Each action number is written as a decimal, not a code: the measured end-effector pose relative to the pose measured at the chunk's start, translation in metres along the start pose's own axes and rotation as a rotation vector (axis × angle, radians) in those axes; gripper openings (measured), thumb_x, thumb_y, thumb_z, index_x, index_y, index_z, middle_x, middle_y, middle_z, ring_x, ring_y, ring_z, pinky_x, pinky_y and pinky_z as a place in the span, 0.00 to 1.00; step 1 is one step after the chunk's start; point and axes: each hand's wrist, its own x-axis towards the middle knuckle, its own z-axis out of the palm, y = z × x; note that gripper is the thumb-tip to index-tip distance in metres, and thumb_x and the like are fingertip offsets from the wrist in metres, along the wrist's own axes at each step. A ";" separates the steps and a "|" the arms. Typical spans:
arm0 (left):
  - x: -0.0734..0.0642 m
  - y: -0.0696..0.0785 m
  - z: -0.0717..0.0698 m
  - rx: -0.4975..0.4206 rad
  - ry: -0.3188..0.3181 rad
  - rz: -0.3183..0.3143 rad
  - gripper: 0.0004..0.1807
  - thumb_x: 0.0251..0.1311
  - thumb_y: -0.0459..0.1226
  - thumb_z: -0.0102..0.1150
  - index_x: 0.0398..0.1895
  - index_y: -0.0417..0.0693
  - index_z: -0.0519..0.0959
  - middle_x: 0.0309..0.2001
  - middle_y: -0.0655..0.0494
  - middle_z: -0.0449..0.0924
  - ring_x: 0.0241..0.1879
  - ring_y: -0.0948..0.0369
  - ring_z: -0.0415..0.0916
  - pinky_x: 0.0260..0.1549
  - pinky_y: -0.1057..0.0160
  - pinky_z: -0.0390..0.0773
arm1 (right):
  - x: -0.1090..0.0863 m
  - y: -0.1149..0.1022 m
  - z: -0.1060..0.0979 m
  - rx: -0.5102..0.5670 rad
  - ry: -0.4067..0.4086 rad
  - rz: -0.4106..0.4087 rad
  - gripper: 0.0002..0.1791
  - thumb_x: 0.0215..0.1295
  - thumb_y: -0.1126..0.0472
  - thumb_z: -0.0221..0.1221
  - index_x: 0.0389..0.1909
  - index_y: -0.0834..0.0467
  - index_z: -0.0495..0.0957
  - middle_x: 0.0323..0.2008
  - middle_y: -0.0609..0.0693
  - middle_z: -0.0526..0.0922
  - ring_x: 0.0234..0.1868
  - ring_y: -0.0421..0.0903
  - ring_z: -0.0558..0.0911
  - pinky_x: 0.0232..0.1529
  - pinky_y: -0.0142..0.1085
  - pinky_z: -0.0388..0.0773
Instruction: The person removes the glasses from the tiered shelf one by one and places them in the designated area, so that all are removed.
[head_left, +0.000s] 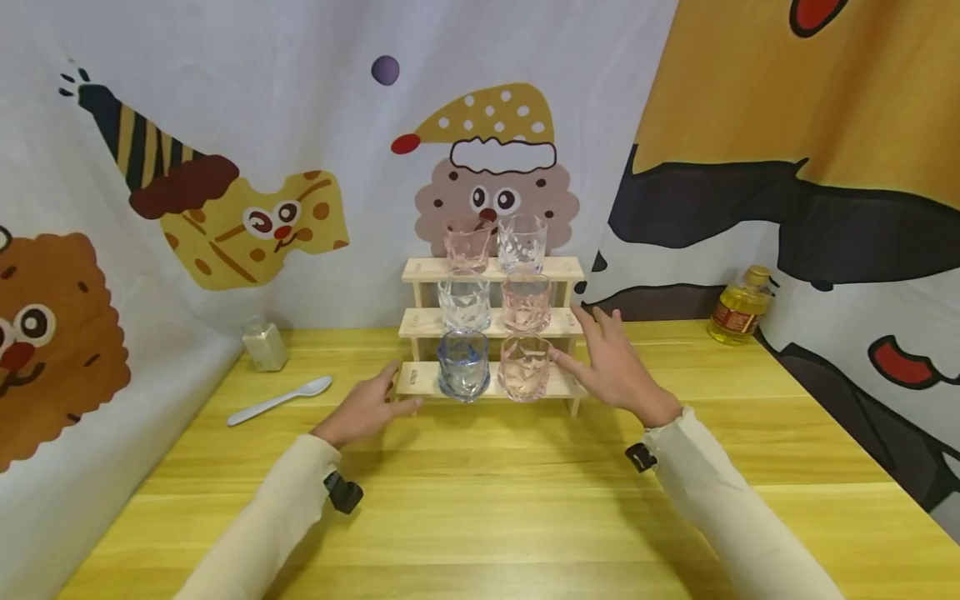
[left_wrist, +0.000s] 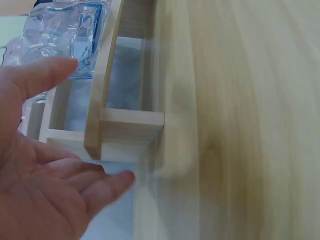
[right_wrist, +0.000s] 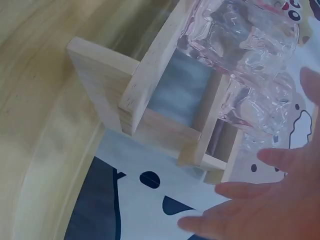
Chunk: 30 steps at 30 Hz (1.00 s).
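A three-step wooden rack (head_left: 415, 378) bears two tumblers on each step. On the lowest step are a blue glass (head_left: 463, 367) at left and a pale pink glass (head_left: 524, 368) at right. The middle step has a clear glass (head_left: 465, 302) and a pink glass (head_left: 527, 303); the top step, a pink glass (head_left: 468, 244) and a clear glass (head_left: 522, 244). My left hand (head_left: 366, 410), fingers apart, is at the rack's lower left end. Beside the right end, my right hand (head_left: 617, 363) has spread fingers, its thumb near the lower pink glass. Neither palm holds anything.
At the left of the wood-grain table (head_left: 480, 517) lie a white spoon (head_left: 279, 401) and a small jar (head_left: 264, 346) of pale contents. A bottle of yellow oil (head_left: 740, 307) stands at the back right. Behind the rack hangs a cartoon-printed cloth (head_left: 360, 125).
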 end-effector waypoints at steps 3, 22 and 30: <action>0.007 -0.002 0.002 -0.050 0.000 0.009 0.51 0.72 0.51 0.55 0.80 0.34 0.37 0.76 0.32 0.55 0.72 0.39 0.63 0.68 0.41 0.69 | 0.008 0.002 0.002 0.085 0.022 -0.032 0.45 0.75 0.43 0.53 0.80 0.61 0.44 0.77 0.72 0.48 0.78 0.72 0.47 0.75 0.68 0.45; 0.032 -0.012 0.011 -0.048 0.058 -0.003 0.42 0.71 0.44 0.59 0.77 0.31 0.51 0.72 0.32 0.65 0.70 0.41 0.68 0.64 0.48 0.75 | 0.070 -0.011 -0.023 0.330 0.206 0.018 0.39 0.76 0.49 0.53 0.79 0.62 0.52 0.75 0.65 0.63 0.74 0.62 0.66 0.68 0.55 0.72; 0.032 -0.006 0.002 0.119 0.063 0.015 0.40 0.71 0.46 0.58 0.77 0.32 0.55 0.68 0.33 0.70 0.66 0.41 0.72 0.62 0.46 0.77 | 0.109 -0.028 -0.042 0.371 0.187 0.075 0.41 0.73 0.48 0.56 0.79 0.60 0.51 0.75 0.65 0.62 0.75 0.61 0.65 0.71 0.54 0.69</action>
